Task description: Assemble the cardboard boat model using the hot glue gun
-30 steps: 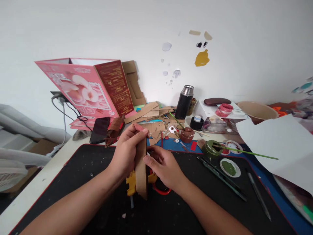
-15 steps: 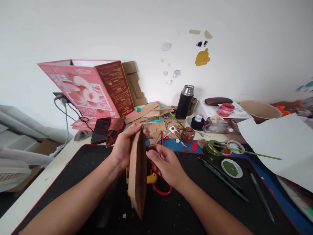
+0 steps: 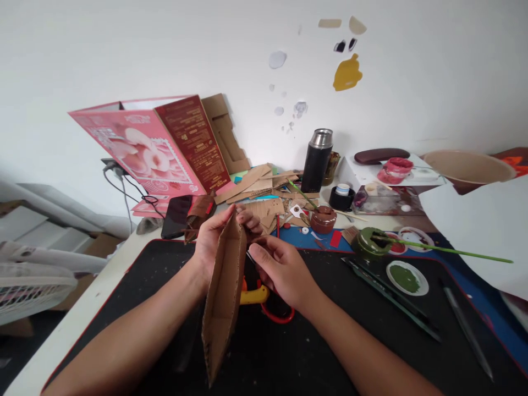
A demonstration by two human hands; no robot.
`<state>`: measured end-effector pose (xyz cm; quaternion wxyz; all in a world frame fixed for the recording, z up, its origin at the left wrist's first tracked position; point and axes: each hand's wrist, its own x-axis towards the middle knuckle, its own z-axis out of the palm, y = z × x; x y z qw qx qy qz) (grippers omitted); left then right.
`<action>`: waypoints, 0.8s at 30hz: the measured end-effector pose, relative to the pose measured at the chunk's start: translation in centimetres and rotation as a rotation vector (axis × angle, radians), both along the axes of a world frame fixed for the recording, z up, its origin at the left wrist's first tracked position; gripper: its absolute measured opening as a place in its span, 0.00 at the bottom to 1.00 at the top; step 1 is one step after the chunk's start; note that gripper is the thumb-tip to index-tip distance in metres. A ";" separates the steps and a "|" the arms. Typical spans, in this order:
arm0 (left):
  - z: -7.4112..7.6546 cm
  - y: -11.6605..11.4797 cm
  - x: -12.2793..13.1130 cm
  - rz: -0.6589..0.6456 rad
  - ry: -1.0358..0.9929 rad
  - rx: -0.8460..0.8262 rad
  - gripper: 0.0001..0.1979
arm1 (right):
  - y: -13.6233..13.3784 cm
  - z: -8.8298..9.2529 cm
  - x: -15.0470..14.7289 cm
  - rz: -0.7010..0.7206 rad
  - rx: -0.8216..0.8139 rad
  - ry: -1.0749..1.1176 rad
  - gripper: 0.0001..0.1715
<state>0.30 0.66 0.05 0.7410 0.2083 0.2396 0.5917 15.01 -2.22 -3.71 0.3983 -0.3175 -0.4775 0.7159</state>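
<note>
Wider tilt now on cardboard strip (image 3: pixel 223 300).
Left hand (image 3: pixel 214 242) pinches its top; right hand (image 3: pixel 282 270) fingers curl at its edge, grip unclear; scissors (image 3: pixel 284 317) half hidden behind.

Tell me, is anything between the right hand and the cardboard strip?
Nothing visible. The left hand grips the cardboard strip near its top; the right hand has fingertips right at its edge. The yellow tool and red handle lie on the mat beneath, not between.

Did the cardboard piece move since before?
Yes. The cardboard piece in the left hand has tilted, its lower end swinging toward the person, away from the yellow tool.
</note>
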 end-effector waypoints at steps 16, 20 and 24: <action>-0.4 -0.2 -0.4 0.097 0.239 -0.013 0.10 | 0.3 -0.3 0.1 -0.048 -0.032 0.031 0.31; 0.1 -0.6 -0.6 0.266 0.539 0.073 0.10 | 0.4 -0.4 0.1 -0.112 0.016 0.035 0.31; 0.9 -1.7 -0.2 0.380 0.709 0.235 0.11 | 0.3 -0.2 0.2 -0.138 0.039 0.051 0.31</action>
